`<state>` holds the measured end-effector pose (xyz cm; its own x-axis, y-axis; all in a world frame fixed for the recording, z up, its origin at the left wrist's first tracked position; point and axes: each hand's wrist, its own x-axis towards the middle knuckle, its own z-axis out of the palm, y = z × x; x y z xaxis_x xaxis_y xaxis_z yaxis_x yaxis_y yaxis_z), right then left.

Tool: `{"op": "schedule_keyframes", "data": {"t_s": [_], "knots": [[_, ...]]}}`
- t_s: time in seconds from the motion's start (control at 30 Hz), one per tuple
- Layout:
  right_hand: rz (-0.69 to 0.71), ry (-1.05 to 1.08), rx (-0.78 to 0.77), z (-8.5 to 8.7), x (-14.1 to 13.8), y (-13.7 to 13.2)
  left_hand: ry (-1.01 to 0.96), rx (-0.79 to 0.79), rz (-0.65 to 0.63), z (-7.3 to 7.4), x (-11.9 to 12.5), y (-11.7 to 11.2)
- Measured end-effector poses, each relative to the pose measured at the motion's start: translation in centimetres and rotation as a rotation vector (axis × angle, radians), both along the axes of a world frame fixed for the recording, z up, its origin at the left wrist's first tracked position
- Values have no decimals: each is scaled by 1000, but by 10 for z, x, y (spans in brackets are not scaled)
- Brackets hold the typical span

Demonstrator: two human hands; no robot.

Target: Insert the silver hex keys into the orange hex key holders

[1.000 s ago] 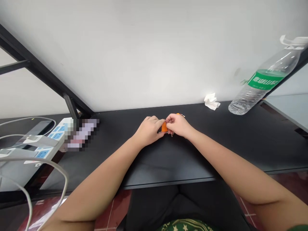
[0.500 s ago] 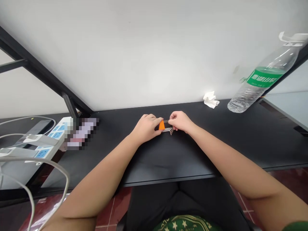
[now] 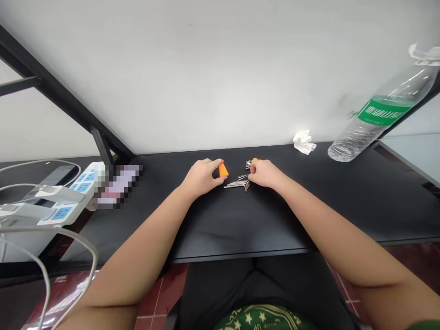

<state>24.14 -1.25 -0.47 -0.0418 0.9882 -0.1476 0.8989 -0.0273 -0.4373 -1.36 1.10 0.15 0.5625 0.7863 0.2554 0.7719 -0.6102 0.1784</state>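
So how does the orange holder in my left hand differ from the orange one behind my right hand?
The near holder is pinched in the left hand, tilted, with no keys showing in it. The far holder lies on the desk behind the right hand, mostly hidden, with metal key ends poking out beside it. Both are small and orange. Loose hex keys lie between the hands.

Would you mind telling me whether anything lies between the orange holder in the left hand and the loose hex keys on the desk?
Nothing visible does: only a strip of black desk separates the orange holder in the left hand from the hex keys.
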Motion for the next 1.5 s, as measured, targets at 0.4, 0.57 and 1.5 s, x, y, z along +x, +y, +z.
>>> {"op": "schedule_keyframes", "data": {"t_s": [0.4,0.57,1.5], "knots": [[263,8,96,0,22,2,-4,-19,0,-2,1,0],[334,-34,154,-2,19,1,-9,-29,-8,-2,2,0],[130,91,-146,17,11,-1,-15,-66,-24,-6,4,3]]}}
